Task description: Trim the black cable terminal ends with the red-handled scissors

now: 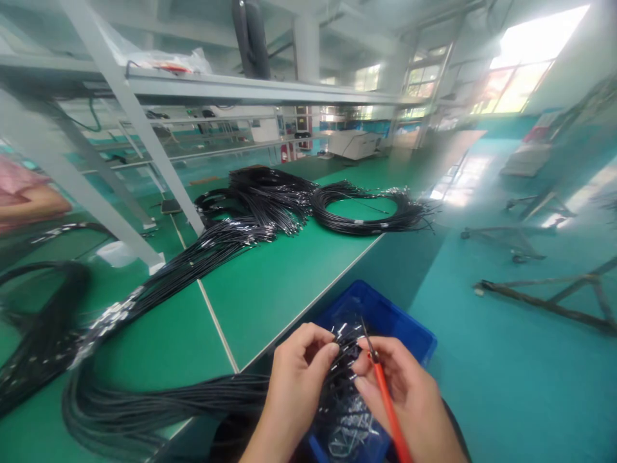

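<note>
My left hand (299, 373) is closed, pinching the ends of a bundle of thin black cables (159, 405) that runs across the green table to it. My right hand (409, 399) is closed around a red-handled tool (388, 405) whose dark tip points up at the cable ends with their metal tips (344, 350). Both hands hover over a blue plastic bin (385, 321) below the table edge. The bin holds a clear bag with small metal parts (349, 427).
More black cable bundles (270, 199) and a coiled loop (366, 215) lie further back on the green table (279, 283). A grey shelf frame (139, 141) stands at the left. Another person's arm in a pink sleeve (24, 199) rests at the far left. Metal frames (544, 296) lie on the teal floor.
</note>
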Tool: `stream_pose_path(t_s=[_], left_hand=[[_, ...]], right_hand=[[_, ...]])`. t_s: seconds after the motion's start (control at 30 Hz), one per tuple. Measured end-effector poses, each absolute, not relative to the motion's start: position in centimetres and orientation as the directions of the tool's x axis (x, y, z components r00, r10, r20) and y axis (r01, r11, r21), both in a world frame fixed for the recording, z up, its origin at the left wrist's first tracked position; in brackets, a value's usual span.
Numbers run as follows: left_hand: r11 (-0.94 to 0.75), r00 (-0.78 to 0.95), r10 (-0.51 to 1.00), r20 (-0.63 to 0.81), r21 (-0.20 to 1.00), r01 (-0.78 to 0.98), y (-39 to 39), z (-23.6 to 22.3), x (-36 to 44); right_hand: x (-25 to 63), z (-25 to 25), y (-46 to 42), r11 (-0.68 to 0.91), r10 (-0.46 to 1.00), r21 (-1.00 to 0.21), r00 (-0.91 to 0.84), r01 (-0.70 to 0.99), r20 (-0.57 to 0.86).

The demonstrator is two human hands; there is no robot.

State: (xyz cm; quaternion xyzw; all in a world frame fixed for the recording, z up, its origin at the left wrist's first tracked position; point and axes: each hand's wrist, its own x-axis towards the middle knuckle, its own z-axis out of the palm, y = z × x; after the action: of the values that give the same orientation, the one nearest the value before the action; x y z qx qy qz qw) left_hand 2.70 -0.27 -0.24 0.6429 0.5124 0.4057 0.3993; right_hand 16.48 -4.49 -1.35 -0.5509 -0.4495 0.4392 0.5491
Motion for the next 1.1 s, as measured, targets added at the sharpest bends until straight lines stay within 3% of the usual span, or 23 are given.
stream_pose_path(t_s=[0.1,0.2,0.3,0.53,1.0,1.1], left_hand=[[-0.077,0.181,0.982,0.045,0.982,0.173,0.4,0.4,1.9],[-0.02,0.22,0.976,0.005,0.998,0.067,0.5,0.8,1.6],[-0.001,0.241,0.971,-0.002,1.0,0.009,0.4,0.8,1.6],[-0.026,0.274,0.961,0.037,0.999,-0.044,0.2,0.6,1.5],[-0.128,0.288,0.95,0.117,0.992,0.02,0.2,0.0,1.5],[-0.137,0.291,0.949,0.123,0.99,0.027,0.1,-0.1,1.5]], right_hand=[[18.2,-0.6,-4.3,-0.158,0.982,-0.956,-0.143,-0.248,-0.125],[19.1,-0.1,-4.5,-0.357,0.903,-0.897,-0.343,-0.261,-0.259],[19.3,-0.5,-4.8,-0.415,0.877,-0.875,-0.365,-0.251,-0.312],[19.1,-0.5,-4.4,-0.437,0.845,-0.841,-0.466,-0.318,-0.263],[19.3,-1.4,-3.8,-0.422,0.848,-0.839,-0.476,-0.342,-0.233],[19.3,-0.6,-3.4,-0.455,0.814,-0.849,-0.514,-0.27,-0.273]])
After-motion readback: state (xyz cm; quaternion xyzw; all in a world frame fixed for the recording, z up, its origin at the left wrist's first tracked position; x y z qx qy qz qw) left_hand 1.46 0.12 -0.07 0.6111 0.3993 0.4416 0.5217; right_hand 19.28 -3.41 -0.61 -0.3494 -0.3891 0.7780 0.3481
